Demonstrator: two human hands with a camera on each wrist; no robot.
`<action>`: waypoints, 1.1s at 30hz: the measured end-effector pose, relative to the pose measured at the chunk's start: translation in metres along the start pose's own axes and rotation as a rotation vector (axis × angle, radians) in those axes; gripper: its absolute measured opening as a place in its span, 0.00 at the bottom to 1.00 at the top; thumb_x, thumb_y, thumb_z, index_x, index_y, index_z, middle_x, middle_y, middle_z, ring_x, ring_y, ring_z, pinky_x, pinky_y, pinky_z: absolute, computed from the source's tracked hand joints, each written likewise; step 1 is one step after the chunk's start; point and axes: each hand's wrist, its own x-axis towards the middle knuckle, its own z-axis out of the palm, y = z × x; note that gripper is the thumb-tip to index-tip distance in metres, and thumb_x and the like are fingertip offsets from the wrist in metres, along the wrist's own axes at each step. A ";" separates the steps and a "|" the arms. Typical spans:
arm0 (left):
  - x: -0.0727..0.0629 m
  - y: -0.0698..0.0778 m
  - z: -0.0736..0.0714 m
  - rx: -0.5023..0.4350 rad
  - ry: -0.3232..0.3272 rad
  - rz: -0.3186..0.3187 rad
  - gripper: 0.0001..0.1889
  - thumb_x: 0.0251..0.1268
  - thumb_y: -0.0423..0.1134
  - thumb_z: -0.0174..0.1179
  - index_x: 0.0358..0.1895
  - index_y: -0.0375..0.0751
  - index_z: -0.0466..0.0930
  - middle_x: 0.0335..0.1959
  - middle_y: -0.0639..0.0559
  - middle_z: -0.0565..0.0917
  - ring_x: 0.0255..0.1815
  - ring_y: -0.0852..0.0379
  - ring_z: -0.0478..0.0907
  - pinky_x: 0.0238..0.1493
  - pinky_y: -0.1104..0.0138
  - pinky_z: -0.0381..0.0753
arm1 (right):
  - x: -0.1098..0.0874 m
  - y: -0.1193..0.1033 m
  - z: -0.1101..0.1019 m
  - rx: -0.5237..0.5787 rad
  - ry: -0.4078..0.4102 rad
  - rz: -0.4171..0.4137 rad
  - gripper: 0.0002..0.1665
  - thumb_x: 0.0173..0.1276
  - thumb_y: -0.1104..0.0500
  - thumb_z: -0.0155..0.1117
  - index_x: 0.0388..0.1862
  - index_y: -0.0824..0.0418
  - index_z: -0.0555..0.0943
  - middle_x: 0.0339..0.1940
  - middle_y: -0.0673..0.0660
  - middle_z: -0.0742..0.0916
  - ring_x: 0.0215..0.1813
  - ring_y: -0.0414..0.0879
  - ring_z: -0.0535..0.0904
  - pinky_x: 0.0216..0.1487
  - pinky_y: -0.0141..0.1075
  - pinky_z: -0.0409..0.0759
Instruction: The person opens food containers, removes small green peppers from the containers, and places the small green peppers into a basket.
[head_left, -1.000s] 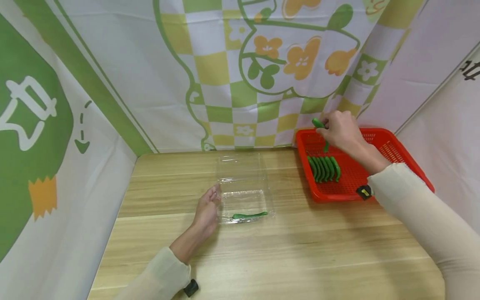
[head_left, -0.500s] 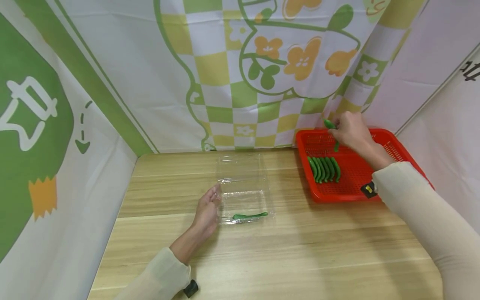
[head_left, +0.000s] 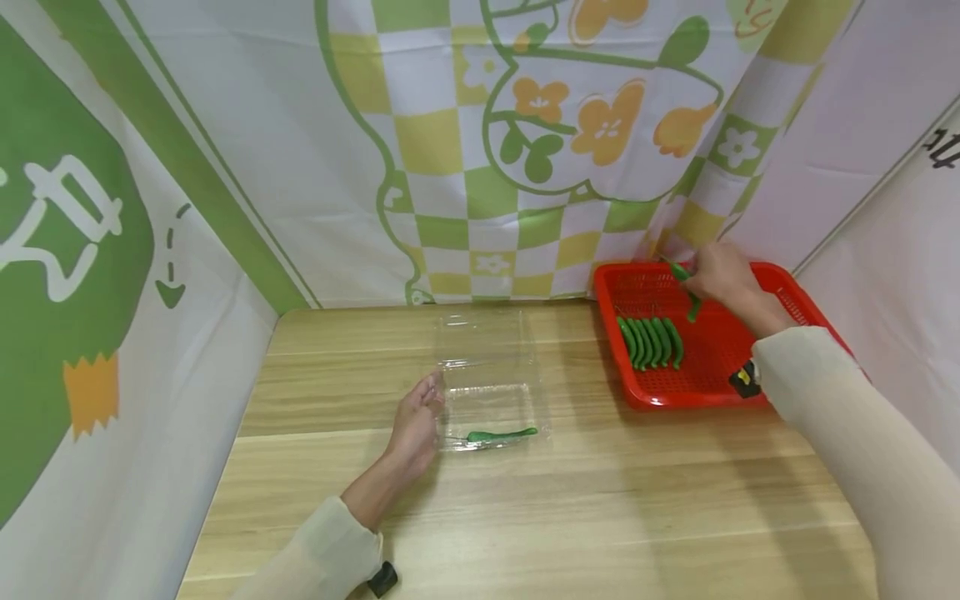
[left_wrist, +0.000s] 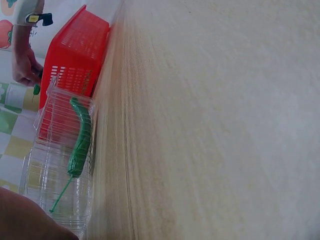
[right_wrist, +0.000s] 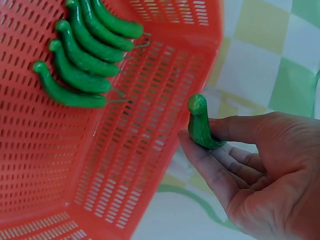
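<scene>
My left hand (head_left: 414, 427) grips the left edge of a clear plastic clamshell box (head_left: 487, 407), which lies with its lid spread back on the table. Along the box's near side rests one green chili pepper (head_left: 502, 435), its thin stem pointing left; the left wrist view shows this pepper (left_wrist: 81, 137) through the plastic. Over the back of the red basket (head_left: 637, 398), my right hand (head_left: 726, 279) pinches another green chili (head_left: 690, 293) between thumb and fingers. In the right wrist view the pinched chili (right_wrist: 200, 124) is beside the basket's rim, seen end-on.
Several green chilies (head_left: 651, 343) lie in a neat row at the basket's left side. The basket stands at the table's back right, against a patterned cloth wall (head_left: 517, 217). Bare wood (head_left: 525, 517) spreads in front of the box.
My right hand has moved right and slightly down, carrying the chili over the basket, and the chili now slants more. The left hand and the box have stayed in place.
</scene>
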 end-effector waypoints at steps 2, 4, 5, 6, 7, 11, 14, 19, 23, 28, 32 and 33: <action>0.000 0.000 0.001 0.005 0.008 0.001 0.32 0.83 0.26 0.37 0.86 0.35 0.45 0.88 0.41 0.46 0.88 0.37 0.40 0.87 0.45 0.35 | 0.000 0.005 0.002 -0.007 -0.012 0.021 0.22 0.56 0.63 0.69 0.09 0.57 0.70 0.09 0.48 0.72 0.21 0.47 0.68 0.22 0.36 0.64; 0.001 -0.001 0.001 0.009 0.013 0.004 0.32 0.83 0.25 0.37 0.86 0.34 0.45 0.88 0.41 0.47 0.88 0.37 0.41 0.87 0.46 0.36 | 0.000 0.010 0.002 -0.020 -0.034 0.037 0.20 0.56 0.63 0.68 0.09 0.58 0.72 0.10 0.49 0.75 0.23 0.50 0.71 0.22 0.38 0.66; 0.001 -0.001 0.001 0.009 0.016 0.004 0.32 0.83 0.25 0.37 0.86 0.34 0.46 0.88 0.41 0.47 0.88 0.38 0.41 0.87 0.46 0.36 | 0.000 0.012 0.003 -0.032 -0.047 0.043 0.19 0.57 0.63 0.68 0.09 0.59 0.73 0.10 0.50 0.76 0.23 0.51 0.73 0.22 0.39 0.68; 0.001 -0.001 0.001 0.009 0.016 0.004 0.32 0.83 0.25 0.37 0.86 0.34 0.46 0.88 0.41 0.47 0.88 0.38 0.41 0.87 0.47 0.36 | 0.001 0.014 0.003 -0.048 -0.064 0.048 0.18 0.57 0.62 0.67 0.09 0.59 0.74 0.10 0.50 0.78 0.24 0.52 0.75 0.22 0.40 0.70; 0.001 -0.001 0.001 0.008 0.016 0.004 0.32 0.83 0.25 0.37 0.86 0.34 0.45 0.88 0.41 0.47 0.88 0.38 0.41 0.87 0.47 0.36 | 0.001 0.015 0.003 -0.064 -0.083 0.052 0.18 0.57 0.62 0.66 0.09 0.60 0.76 0.10 0.50 0.79 0.25 0.53 0.77 0.23 0.41 0.71; 0.002 -0.001 0.000 -0.002 0.017 0.005 0.32 0.83 0.25 0.36 0.86 0.34 0.45 0.88 0.41 0.46 0.88 0.38 0.40 0.87 0.47 0.35 | 0.003 0.021 0.005 -0.081 -0.139 0.094 0.16 0.57 0.62 0.65 0.10 0.60 0.77 0.11 0.51 0.81 0.25 0.53 0.79 0.24 0.42 0.74; 0.002 -0.001 0.001 -0.011 0.022 0.002 0.32 0.82 0.24 0.37 0.86 0.34 0.44 0.88 0.40 0.46 0.88 0.37 0.40 0.87 0.46 0.34 | 0.005 0.025 0.010 -0.051 -0.160 0.145 0.14 0.57 0.64 0.65 0.14 0.61 0.76 0.12 0.54 0.82 0.23 0.51 0.81 0.25 0.42 0.76; 0.001 -0.001 0.001 -0.010 0.025 -0.001 0.33 0.82 0.24 0.38 0.86 0.34 0.44 0.88 0.38 0.45 0.87 0.34 0.41 0.86 0.45 0.32 | 0.006 0.028 0.015 -0.021 -0.179 0.193 0.09 0.58 0.66 0.66 0.22 0.66 0.76 0.15 0.58 0.85 0.22 0.49 0.84 0.30 0.49 0.84; 0.000 -0.001 0.001 -0.002 0.022 0.003 0.33 0.82 0.24 0.38 0.86 0.33 0.44 0.88 0.38 0.45 0.87 0.34 0.41 0.86 0.44 0.32 | 0.004 0.030 0.018 -0.031 -0.198 0.216 0.10 0.58 0.65 0.67 0.20 0.65 0.77 0.15 0.57 0.85 0.22 0.50 0.84 0.35 0.54 0.86; 0.001 -0.001 0.002 -0.011 0.012 -0.001 0.33 0.82 0.25 0.37 0.86 0.34 0.43 0.88 0.37 0.43 0.87 0.34 0.39 0.85 0.42 0.31 | 0.003 0.034 0.022 -0.054 -0.229 0.222 0.09 0.57 0.65 0.66 0.18 0.65 0.79 0.14 0.56 0.85 0.22 0.50 0.85 0.40 0.57 0.86; 0.001 -0.002 0.002 -0.021 0.020 -0.014 0.33 0.83 0.25 0.38 0.86 0.36 0.44 0.88 0.37 0.42 0.88 0.35 0.39 0.85 0.42 0.32 | 0.008 0.040 0.026 -0.046 -0.254 0.242 0.07 0.57 0.65 0.65 0.20 0.66 0.80 0.15 0.57 0.86 0.19 0.46 0.85 0.46 0.61 0.86; 0.001 -0.002 0.002 -0.024 0.020 -0.014 0.33 0.83 0.25 0.38 0.86 0.36 0.45 0.88 0.37 0.42 0.88 0.34 0.39 0.85 0.42 0.32 | 0.009 0.042 0.028 -0.043 -0.262 0.250 0.07 0.57 0.65 0.64 0.21 0.66 0.80 0.15 0.57 0.87 0.19 0.47 0.85 0.48 0.62 0.85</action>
